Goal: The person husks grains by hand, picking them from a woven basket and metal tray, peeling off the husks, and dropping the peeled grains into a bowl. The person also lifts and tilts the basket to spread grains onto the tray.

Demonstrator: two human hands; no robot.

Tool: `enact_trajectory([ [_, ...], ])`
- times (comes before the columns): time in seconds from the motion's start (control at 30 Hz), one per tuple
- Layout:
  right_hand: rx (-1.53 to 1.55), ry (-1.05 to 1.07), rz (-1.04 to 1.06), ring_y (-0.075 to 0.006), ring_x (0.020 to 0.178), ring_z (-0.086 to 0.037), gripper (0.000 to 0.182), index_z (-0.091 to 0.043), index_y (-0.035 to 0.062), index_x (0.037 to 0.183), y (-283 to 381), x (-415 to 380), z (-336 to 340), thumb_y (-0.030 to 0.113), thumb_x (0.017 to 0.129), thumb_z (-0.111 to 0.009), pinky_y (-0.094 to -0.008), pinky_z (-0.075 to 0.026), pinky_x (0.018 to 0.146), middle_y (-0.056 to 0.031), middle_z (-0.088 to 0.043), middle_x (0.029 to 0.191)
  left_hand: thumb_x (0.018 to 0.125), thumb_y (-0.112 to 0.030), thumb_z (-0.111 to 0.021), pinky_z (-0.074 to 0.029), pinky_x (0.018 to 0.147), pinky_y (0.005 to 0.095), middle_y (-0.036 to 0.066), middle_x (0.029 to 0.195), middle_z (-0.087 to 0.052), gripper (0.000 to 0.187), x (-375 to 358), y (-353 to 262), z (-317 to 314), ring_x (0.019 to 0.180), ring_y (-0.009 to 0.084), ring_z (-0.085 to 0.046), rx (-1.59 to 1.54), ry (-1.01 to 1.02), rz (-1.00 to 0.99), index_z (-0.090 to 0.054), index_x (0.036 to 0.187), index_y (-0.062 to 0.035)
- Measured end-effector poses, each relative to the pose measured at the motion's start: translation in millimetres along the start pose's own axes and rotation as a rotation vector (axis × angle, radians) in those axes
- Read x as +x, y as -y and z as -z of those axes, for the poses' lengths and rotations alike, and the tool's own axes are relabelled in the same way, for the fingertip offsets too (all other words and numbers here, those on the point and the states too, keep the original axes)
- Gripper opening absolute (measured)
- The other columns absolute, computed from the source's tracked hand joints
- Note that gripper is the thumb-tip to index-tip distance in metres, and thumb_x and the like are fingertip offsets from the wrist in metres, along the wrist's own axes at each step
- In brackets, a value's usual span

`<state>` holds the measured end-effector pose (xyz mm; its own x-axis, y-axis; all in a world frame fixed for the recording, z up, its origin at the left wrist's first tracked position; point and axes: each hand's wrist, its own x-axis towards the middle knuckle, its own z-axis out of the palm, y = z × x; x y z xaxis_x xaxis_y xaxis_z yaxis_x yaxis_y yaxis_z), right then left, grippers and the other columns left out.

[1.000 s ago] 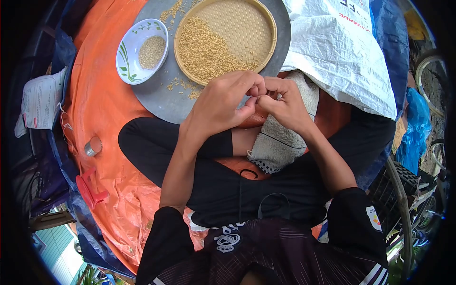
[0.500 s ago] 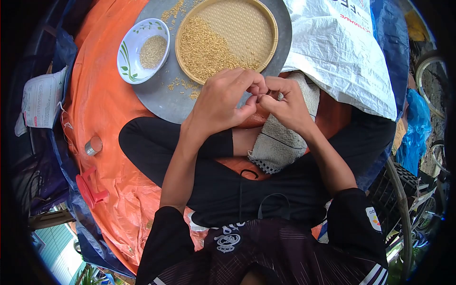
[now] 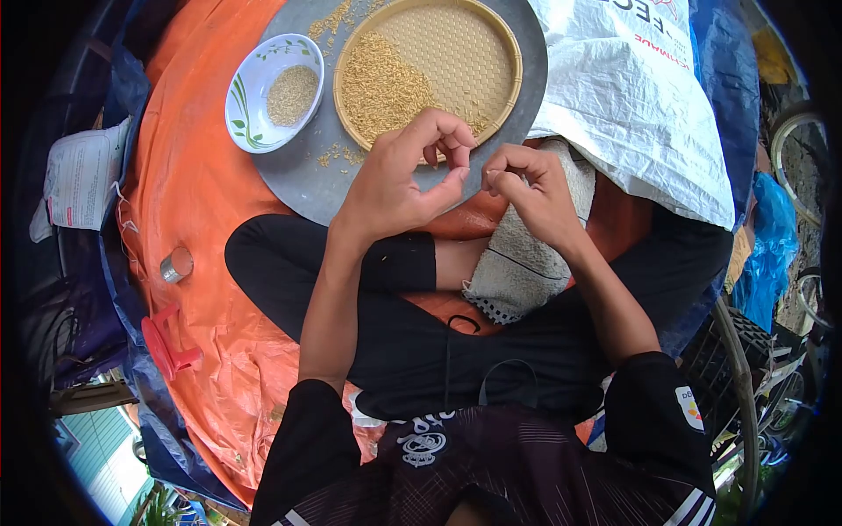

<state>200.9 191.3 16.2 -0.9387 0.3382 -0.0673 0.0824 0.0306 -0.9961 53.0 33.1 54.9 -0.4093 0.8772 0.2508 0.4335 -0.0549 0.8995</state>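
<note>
My left hand [image 3: 403, 180] is raised near the front rim of a round woven bamboo tray [image 3: 516, 79]. Its fingers are bent, with a gap between thumb and index finger, and I see nothing in it. To its right, my right hand [image 3: 531, 188] is closed in a pinch above a folded grey cloth [image 3: 526, 263]; whatever the fingertips hold is hidden or too small to name. Golden unhusked grain [image 3: 381, 88] covers the tray's left part. Beside it, a white bowl with green leaf patterns [image 3: 250, 105] holds paler grain [image 3: 292, 95].
Tray and bowl rest on a large round grey platter [image 3: 303, 188] with scattered grain. An orange tarp [image 3: 189, 228] lies beneath. A white sack [image 3: 631, 114] is at the right. At the left are a small tin can [image 3: 177, 264] and a red plastic piece [image 3: 167, 344].
My hands, touching at the fingertips before, have come apart. The left fingers have opened; the right hand stays pinched. The whole scene has shifted slightly in view.
</note>
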Motion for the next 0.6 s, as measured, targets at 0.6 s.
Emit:
enact_trajectory([
  [0.6, -0.204, 0.126, 0.092, -0.0091, 0.063, -0.057, 0.012, -0.065, -0.0016, 0.078, 8.5, -1.4, -1.8, 0.007, 0.085, -0.062, -0.0262, -0.043, 0.056, -0.0041, -0.063, 0.072, 0.089, -0.013, -0.076, -0.052, 0.071, 0.0312, 0.007, 0.087, -0.071, 0.022, -10.8, 54.6, 61.5, 0.077, 0.0154, -0.067, 0.582, -0.436, 0.417, -0.065, 0.105, -0.0025],
])
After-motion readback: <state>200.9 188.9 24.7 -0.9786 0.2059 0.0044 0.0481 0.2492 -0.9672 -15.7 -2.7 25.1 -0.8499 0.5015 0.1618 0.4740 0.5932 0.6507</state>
